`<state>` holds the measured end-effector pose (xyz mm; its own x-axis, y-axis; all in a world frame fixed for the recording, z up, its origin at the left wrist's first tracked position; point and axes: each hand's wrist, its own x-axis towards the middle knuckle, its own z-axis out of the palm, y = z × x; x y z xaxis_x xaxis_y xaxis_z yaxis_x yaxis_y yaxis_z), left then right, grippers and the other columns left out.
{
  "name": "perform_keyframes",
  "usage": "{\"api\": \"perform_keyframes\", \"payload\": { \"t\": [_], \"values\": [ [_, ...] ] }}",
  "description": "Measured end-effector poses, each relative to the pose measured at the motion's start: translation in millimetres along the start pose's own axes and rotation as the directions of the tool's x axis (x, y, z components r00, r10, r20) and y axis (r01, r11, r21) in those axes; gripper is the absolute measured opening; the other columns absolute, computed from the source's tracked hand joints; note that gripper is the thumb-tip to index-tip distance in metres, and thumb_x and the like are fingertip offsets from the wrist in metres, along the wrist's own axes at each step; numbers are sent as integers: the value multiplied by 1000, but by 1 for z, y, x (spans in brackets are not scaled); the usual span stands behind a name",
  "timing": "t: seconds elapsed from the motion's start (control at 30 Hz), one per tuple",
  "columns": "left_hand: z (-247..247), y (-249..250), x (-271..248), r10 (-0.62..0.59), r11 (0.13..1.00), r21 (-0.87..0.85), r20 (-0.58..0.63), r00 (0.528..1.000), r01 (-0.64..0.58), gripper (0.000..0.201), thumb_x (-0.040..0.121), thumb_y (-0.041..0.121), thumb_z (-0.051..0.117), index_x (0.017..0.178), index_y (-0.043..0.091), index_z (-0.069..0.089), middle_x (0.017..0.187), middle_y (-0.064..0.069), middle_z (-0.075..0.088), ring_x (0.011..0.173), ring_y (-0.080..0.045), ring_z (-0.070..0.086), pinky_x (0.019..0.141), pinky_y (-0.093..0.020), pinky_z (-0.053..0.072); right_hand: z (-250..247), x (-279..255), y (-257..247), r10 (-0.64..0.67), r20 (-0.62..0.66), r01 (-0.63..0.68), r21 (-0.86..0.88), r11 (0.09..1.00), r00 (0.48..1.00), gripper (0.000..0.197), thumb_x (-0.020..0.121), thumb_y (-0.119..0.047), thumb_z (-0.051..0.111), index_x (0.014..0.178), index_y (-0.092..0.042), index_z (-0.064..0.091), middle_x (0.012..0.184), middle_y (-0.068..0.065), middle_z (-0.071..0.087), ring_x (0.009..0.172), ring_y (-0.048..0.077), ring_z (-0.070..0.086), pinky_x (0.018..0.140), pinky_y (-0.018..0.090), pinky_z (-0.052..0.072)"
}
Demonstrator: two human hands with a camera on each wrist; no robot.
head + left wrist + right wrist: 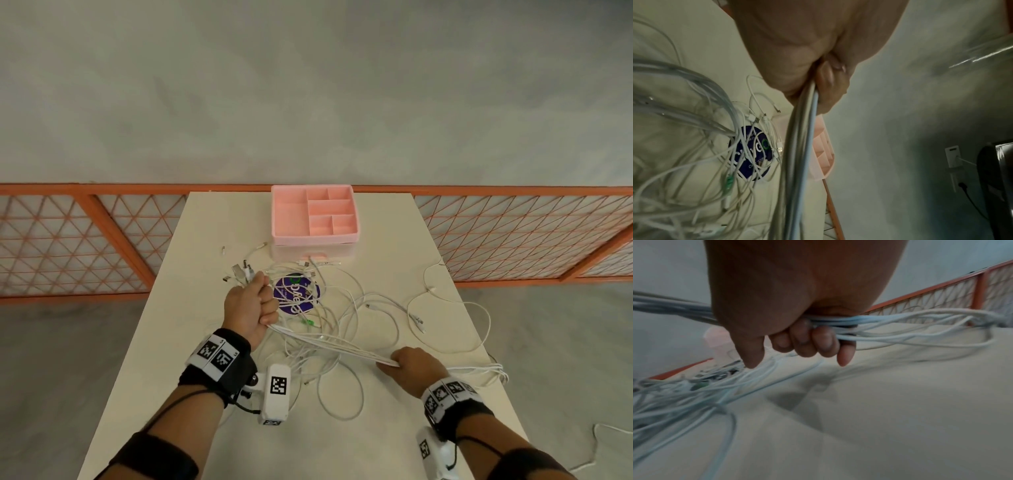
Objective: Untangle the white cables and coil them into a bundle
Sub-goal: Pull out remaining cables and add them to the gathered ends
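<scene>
Several white cables (346,308) lie tangled on the cream table (428,428). My left hand (251,306) grips a bunch of them in a fist, with plugs and USB ends (241,272) sticking out past its top. A taut band of cables (329,344) runs from that fist to my right hand (407,365), which grips the same band near the table's right side. In the left wrist view the gathered cables (799,154) pass under my curled fingers (828,81). My right fingers (807,340) wrap the cables (900,324) in the right wrist view.
A pink compartment tray (315,214) stands on a pink drawer at the far middle of the table. A round purple sticker (296,294) lies under the tangle. Loose loops (472,322) reach the right edge. An orange mesh fence (85,236) runs behind the table.
</scene>
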<state>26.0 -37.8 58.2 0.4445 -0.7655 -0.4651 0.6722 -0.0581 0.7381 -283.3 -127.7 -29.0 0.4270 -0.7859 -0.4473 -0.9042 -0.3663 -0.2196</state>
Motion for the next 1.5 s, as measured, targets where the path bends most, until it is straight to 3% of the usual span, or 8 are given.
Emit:
{"api": "perform_keyframes", "payload": {
  "t": [0.3, 0.4, 0.5, 0.6, 0.7, 0.9, 1.37, 1.5],
  "values": [
    [6, -24, -1, -66, 989, 133, -14, 998, 67, 31, 106, 23, 44, 77, 15, 51, 50, 7, 28, 35, -5, 21, 32, -14, 19, 0, -12, 48, 184, 151, -170, -104, 980, 971, 45, 74, -73, 60, 84, -30, 52, 90, -10, 57, 92, 17, 59, 86, 33, 45],
    [14, -28, -4, -76, 981, 178, 17, 997, 72, 31, 106, 23, 44, 77, 14, 51, 50, 6, 29, 36, -6, 21, 34, -15, 19, -16, -16, 20, 40, 273, -65, 85, 994, 961, 64, 61, -68, 77, 109, -33, 54, 105, -15, 55, 98, 11, 53, 90, 31, 42],
    [29, -37, -11, -101, 977, 196, 62, 993, 87, 32, 105, 25, 46, 77, 12, 53, 49, 6, 30, 38, -6, 23, 35, -17, 21, -37, -19, -32, -169, 155, 98, 383, 918, 973, 76, 65, -69, 74, 127, -31, 53, 116, -12, 59, 107, 6, 55, 96, 26, 43],
    [47, -45, -18, -124, 982, 157, 97, 987, 108, 32, 105, 27, 47, 78, 10, 52, 49, 5, 32, 39, -7, 28, 37, -20, 27, -46, -19, -86, -344, 61, 244, 588, 771, 937, 65, 72, -72, 66, 121, -29, 59, 102, -11, 68, 96, 4, 62, 94, 28, 47],
    [58, -43, -20, -107, 991, 95, 87, 990, 99, 36, 104, 32, 49, 76, 10, 52, 52, 1, 36, 41, -12, 36, 42, -25, 38, -41, -20, -121, -439, 39, 318, 631, 707, 898, 36, 94, -51, 53, 86, -17, 62, 71, -2, 63, 62, 9, 55, 73, 30, 47],
    [50, -39, -14, -87, 994, 75, 115, 990, 79, 30, 104, 28, 49, 82, 8, 57, 60, -3, 47, 49, -16, 47, 63, -38, 49, -25, -11, -125, -372, -108, 351, 636, 687, 922, 37, 104, -39, 40, 70, -26, 48, 62, -12, 50, 53, -3, 45, 65, 26, 40],
    [34, -47, -13, -27, 987, 160, 50, 998, 18, 33, 108, 27, 38, 87, 8, 54, 51, 5, 35, 41, -9, 32, 45, -25, 36, -28, -5, -122, -447, 45, 334, 599, 728, 893, 47, 94, -57, 48, 82, -13, 59, 68, -4, 56, 55, 4, 50, 61, 21, 43],
    [17, -40, -9, -24, 983, 184, -3, 1000, 24, 33, 107, 27, 40, 80, 11, 52, 47, 7, 34, 38, -8, 30, 42, -21, 30, -40, 25, -70, -152, -80, 171, 518, 838, 985, 51, 91, -62, 47, 89, -14, 65, 84, 1, 68, 80, 20, 64, 77, 35, 50]
  ]
}}
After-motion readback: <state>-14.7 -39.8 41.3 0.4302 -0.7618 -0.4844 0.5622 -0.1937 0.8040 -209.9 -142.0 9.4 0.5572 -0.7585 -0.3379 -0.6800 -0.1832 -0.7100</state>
